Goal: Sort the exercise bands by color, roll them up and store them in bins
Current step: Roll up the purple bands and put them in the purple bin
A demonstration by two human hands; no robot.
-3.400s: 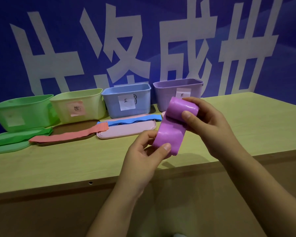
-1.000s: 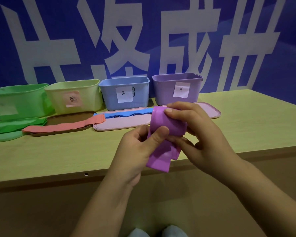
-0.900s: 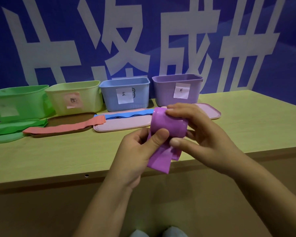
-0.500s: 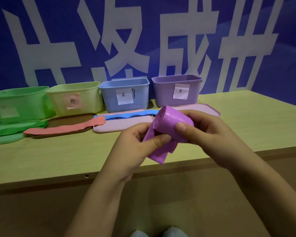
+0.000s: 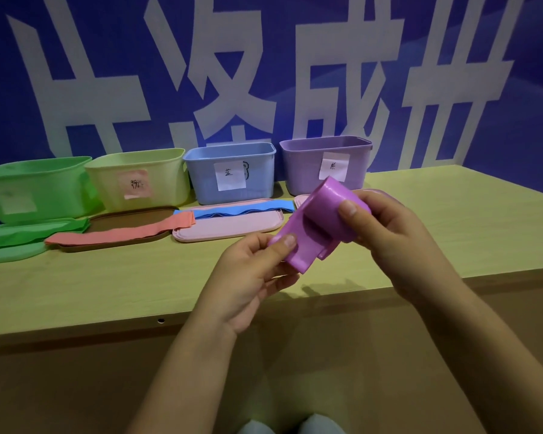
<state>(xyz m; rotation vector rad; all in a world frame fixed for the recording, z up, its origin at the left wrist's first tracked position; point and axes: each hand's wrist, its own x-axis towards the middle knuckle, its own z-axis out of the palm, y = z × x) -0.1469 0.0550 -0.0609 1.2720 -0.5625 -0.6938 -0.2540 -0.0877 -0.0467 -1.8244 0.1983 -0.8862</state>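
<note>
Tabletop [image 5: 452, 214] with four bins [image 5: 229, 170], both hands' [image 5: 248, 277] grip around one purple band [image 5: 314, 227].

We list: purple band [image 5: 322, 220], smooth, satin rubbery sheen; bins [image 5: 231, 173], smooth plastic, paper labels [image 5: 229, 176]; table [image 5: 107, 286], matt wood-look laminate beneath the fingers [image 5: 348, 209].

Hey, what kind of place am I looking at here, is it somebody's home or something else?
Probably a staged demo or recording booth, not a home: a blue printed banner fills the back wall, four colour-labelled bins line a plain wooden table, and bands lie sorted on trays.
</note>
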